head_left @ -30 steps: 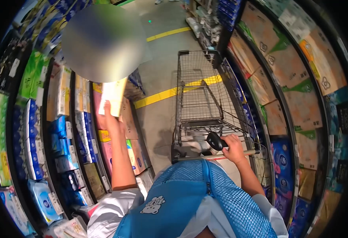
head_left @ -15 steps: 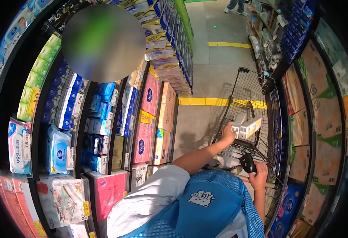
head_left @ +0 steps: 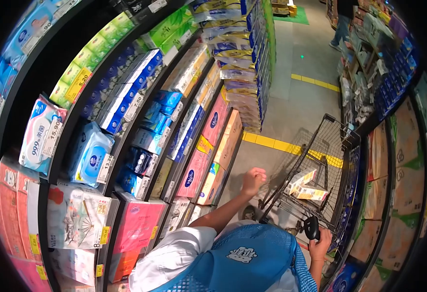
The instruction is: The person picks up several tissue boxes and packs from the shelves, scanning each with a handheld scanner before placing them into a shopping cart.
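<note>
hands (head_left: 254, 181) (head_left: 322, 244): one grips one cart (head_left: 337, 194) holding two packs (head_left: 301, 179) (head_left: 311, 192)

I can see the left hand (head_left: 254, 181) loosely curled over the aisle, just outside the wire cart (head_left: 341, 130), while the right hand (head_left: 321, 242) is at the cart's near end, right by a rounded black device (head_left: 311, 227). Two pale packs (head_left: 310, 192) lie close together inside; pink packs (head_left: 195, 174) are shelved off to the left

Black tiered shelving (head_left: 59, 165) fills the left of the frame; stocked racking (head_left: 390, 160) lines the right edge. Between them, a grey tiled floor (head_left: 284, 100) crossed by yellow stripes (head_left: 270, 141) runs toward a green mat (head_left: 299, 16) near the top.
</note>
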The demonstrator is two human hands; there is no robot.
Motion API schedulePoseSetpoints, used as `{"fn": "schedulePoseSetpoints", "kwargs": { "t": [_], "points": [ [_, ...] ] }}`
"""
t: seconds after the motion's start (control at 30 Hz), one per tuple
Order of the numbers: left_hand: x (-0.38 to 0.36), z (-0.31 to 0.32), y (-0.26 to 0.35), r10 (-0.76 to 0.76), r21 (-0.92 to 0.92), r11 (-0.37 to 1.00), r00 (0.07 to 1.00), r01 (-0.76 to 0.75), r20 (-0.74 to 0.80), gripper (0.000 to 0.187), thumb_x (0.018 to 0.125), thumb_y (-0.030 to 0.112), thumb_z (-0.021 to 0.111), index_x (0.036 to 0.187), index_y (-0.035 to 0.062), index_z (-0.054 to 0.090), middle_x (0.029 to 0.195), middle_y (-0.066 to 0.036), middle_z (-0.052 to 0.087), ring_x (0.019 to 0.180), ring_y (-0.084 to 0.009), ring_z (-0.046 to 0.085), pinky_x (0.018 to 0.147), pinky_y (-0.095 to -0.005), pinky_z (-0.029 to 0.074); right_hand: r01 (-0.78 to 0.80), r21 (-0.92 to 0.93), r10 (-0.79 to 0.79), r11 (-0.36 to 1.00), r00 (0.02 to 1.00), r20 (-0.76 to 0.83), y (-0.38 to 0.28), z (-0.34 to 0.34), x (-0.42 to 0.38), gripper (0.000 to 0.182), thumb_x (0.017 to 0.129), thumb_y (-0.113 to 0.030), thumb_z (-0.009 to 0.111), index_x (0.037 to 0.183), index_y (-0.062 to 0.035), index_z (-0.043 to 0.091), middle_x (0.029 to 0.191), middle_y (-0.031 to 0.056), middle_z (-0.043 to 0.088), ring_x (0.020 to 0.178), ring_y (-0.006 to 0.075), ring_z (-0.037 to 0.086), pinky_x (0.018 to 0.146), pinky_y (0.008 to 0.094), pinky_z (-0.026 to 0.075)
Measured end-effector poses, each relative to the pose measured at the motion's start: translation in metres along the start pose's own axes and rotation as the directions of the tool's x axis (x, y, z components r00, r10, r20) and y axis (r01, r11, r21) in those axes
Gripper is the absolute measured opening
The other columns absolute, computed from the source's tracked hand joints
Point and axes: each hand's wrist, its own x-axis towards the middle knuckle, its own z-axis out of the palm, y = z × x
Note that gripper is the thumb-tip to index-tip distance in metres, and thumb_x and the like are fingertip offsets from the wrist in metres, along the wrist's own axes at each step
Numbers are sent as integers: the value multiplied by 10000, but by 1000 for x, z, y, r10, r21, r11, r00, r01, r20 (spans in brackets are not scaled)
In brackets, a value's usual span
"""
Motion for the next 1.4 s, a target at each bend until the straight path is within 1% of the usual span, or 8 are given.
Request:
{"fn": "schedulePoseSetpoints", "kwargs": {
  "t": [0.23,0.33,0.4,0.6,0.67,0.8,1.0,1.4],
  "points": [
    [61,-98,18,352,-264,878,912,-400,-212,196,966,-18,511,1105,24,643,893,-47,691,789,-113,650,700,-204,509,12,3,-12,1000,1000,-24,1,2,0,365,668,-44,687,1029,-14,644,921,187,594,920,411,559,876,472,436],
    [66,-137,118,629,200,775,708,-599,-319,165,956,-49,523,1042,13,649,874,-29,649,807,-98,610,721,-239,493,-11,-6,11,1000,1000,-22,1,2,-1,369,668,-49,688,1033,-11,645,920,188,594,920,411,559,875,470,436],
    [77,-161,189,861,562,506,417,-655,-290,126,924,-19,568,1017,-12,653,941,-134,672,900,-266,665,838,-385,523,-31,-5,31,1000,999,-15,0,1,-1,368,674,-62,688,1035,-8,645,919,189,594,923,412,561,877,469,436],
    [113,-227,367,996,962,90,36,-259,-84,514,838,88,717,1316,-19,560,1327,-241,507,1270,-432,467,1096,-495,390,-4,-6,4,1000,999,-54,2,3,-1,362,685,-115,676,1029,-7,642,932,202,590,939,429,560,888,478,436],
    [126,-241,404,989,978,146,28,-148,-143,623,817,184,777,1342,-39,527,1365,-254,491,1305,-441,447,1115,-525,374,-8,-12,7,1000,998,-59,3,4,-2,372,680,-120,676,1033,-7,642,935,204,589,942,435,558,894,485,435],
    [135,-257,462,768,870,485,434,88,-472,575,843,380,798,1204,-28,613,1223,-294,651,1202,-442,619,1022,-540,479,-2,-22,0,1000,996,-85,3,4,-4,386,669,-109,677,1039,-9,642,946,206,598,954,441,561,908,495,436],
    [170,-301,492,580,823,548,640,151,-504,778,893,636,652,1362,16,617,1424,-270,590,1335,-425,567,1087,-517,449,17,-17,-19,1000,994,-106,-5,-1,0,404,638,-48,677,1039,-15,648,966,207,627,985,439,574,947,499,440],
    [171,-291,483,646,836,544,599,74,-473,775,856,593,719,1382,37,595,1393,-260,618,1316,-417,584,1081,-499,448,15,-7,-16,1000,996,-92,-4,2,3,389,628,-24,673,1016,-16,654,928,196,627,940,425,581,933,491,454]
  ]
}}
